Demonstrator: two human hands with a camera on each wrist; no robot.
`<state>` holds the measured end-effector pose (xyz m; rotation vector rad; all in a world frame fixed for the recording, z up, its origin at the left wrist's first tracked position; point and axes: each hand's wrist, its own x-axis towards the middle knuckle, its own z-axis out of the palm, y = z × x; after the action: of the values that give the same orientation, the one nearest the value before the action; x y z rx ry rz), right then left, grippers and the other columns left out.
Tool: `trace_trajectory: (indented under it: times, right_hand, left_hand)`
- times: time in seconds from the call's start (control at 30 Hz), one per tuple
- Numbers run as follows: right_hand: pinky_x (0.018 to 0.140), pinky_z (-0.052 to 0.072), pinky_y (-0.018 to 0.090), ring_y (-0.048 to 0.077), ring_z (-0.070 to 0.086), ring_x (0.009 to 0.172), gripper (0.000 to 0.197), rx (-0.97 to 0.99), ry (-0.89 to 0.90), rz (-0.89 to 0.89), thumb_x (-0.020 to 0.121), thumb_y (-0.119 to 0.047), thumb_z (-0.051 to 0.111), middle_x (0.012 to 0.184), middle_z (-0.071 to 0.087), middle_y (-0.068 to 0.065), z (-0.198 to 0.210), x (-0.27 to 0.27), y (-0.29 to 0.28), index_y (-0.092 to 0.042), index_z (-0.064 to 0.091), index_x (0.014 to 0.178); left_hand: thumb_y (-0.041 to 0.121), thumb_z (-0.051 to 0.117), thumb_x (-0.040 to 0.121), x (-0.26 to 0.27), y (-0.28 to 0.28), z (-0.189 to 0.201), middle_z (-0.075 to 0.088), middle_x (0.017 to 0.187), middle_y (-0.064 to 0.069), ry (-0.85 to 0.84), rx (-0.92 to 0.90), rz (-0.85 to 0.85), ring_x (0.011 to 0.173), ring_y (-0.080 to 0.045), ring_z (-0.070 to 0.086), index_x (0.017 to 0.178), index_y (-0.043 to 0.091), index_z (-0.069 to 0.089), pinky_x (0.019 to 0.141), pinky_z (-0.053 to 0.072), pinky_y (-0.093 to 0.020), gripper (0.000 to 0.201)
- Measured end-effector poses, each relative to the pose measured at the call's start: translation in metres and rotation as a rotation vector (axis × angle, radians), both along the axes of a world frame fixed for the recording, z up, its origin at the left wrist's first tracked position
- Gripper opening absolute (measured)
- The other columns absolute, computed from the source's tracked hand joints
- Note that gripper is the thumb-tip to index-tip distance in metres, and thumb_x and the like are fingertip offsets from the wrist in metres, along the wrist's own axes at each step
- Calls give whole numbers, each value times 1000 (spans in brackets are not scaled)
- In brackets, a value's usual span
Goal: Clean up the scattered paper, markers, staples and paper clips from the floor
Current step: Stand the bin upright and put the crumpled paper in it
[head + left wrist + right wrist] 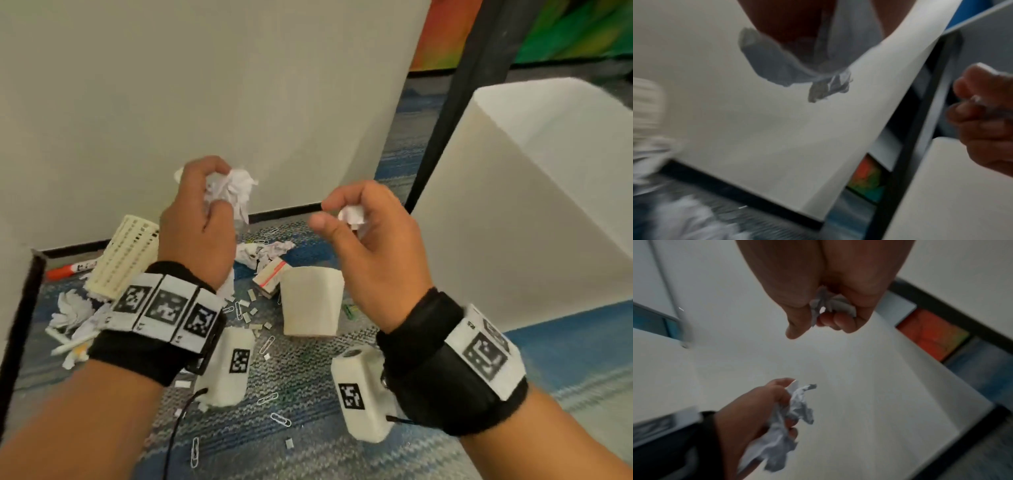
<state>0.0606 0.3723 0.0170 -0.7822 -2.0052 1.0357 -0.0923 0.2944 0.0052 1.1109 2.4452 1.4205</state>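
My left hand (202, 205) is raised above the floor and grips a large wad of crumpled white paper (233, 186), also seen as crumpled paper (777, 65) and crumpled paper (785, 426). My right hand (359, 226) is raised beside it, fingers curled round a small crumpled paper ball (352, 216), which shows as a small paper ball (828, 305) under the palm. On the carpet below lie more crumpled paper (263, 251), another paper pile (73, 311), a red marker (70, 270), several paper clips (267, 344) and several staple strips (246, 315).
A cream perforated holder (123, 257) lies on its side at left. A cream cup (311, 301) stands on the carpet, with a small staple box (270, 277) behind it. White walls (205, 85) enclose the corner; a white block (531, 205) and a black pole (445, 102) stand right.
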Motion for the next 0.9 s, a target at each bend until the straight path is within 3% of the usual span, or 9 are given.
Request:
trace_trajectory:
  times: [0.23,0.33,0.4,0.5,0.6,0.7,0.73,0.8,0.9]
  right_hand:
    - [80,31,12,5,38,88,13,354,156,-233,91,-29,39,93,38,-5,71,83,7,-17,42,95]
    - [88,34,23,9,35,97,15,408,104,-383,88,-27,38,96,29,-15,77,110,20,-19,36,101]
    - [90,36,32,11,35,99,21,416,84,-476,86,-28,38,99,27,-13,78,127,29,-20,34,105]
    - [96,30,29,9,34,105,43,352,-74,-567,89,-41,29,108,28,-7,74,147,44,-18,39,124]
    - [109,23,35,11,33,122,63,226,-226,-576,89,-53,13,123,34,-6,66,161,53,-23,33,140]
    - [111,26,44,8,35,125,51,196,-101,-629,95,-46,20,128,40,-8,65,166,53,-24,40,137]
    - [108,29,45,9,39,122,45,209,-44,-642,96,-40,25,124,42,-8,65,164,51,-23,44,132]
    - [102,35,44,13,45,115,33,297,43,-656,96,-31,33,116,46,-5,68,160,47,-20,50,122]
    - [86,40,38,19,49,100,18,463,151,-564,91,-12,44,103,51,2,73,145,33,-15,51,108]
  left_hand:
    - [-6,42,70,96,77,78,35,95,12,-37,463,-460,85,4,42,103,22,30,77,38,-11,45]
    - [-6,43,66,127,100,87,31,103,4,-20,575,-588,94,-5,39,108,6,27,87,37,-13,47]
    - [11,45,70,143,117,89,34,108,-4,36,559,-596,95,-6,41,108,-5,33,92,39,-19,43]
    - [14,47,71,176,134,93,30,125,-14,-154,607,-739,118,-21,36,123,0,24,107,33,-25,59]
    - [42,39,84,194,139,79,24,140,-1,-220,326,-881,134,-14,22,131,31,40,105,25,-8,49]
    - [55,23,84,190,136,72,29,147,7,-145,240,-861,141,-14,18,114,48,55,116,18,-41,45]
    - [52,22,86,188,134,74,33,146,10,-125,277,-844,141,-12,19,113,47,56,116,15,-44,44]
    - [42,26,90,180,128,79,46,131,14,-78,387,-805,135,-6,31,113,37,57,114,22,-33,39]
    - [21,38,91,155,115,71,59,104,4,31,503,-663,103,-4,53,102,17,61,91,38,-16,25]
